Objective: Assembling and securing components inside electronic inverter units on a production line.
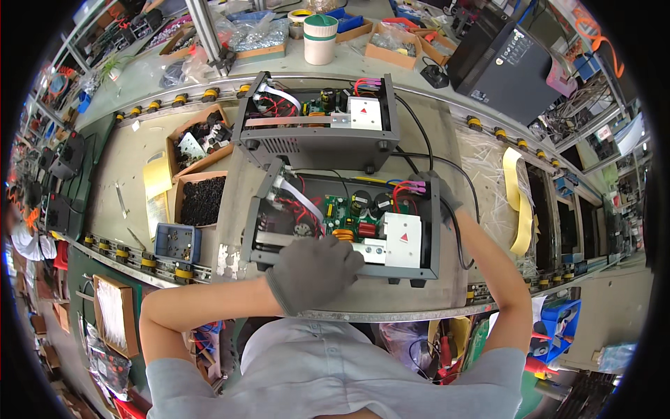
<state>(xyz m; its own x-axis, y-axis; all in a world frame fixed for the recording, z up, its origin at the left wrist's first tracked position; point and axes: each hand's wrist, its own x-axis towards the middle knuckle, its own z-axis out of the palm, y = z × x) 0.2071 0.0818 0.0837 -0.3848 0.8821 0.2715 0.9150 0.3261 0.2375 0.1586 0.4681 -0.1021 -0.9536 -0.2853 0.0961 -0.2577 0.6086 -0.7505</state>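
Right in front of me lies a grey metal case (pixel 426 230) with its top side uncovered. Inside it are a green circuit board (pixel 340 207), red wires, and a white plate (pixel 403 239) with a red triangle. My left hand (pixel 317 272), in a dark grey glove, is closed over the case's near edge; its fingertips are partly hidden. At the case's right end, near its far corner, is my right hand (pixel 447 192), also gloved. The case's end panel and a black cable (pixel 469 261) hide most of its fingers.
A second uncovered case (pixel 317 146) stands just behind. To the left are cardboard boxes of black parts (pixel 200 200) and a blue bin (pixel 177 242) of small pieces. Yellow strips (pixel 517 202) lie at the right. Roller rails (pixel 148 260) edge the bench; a lidded cup (pixel 320 49) stands beyond.
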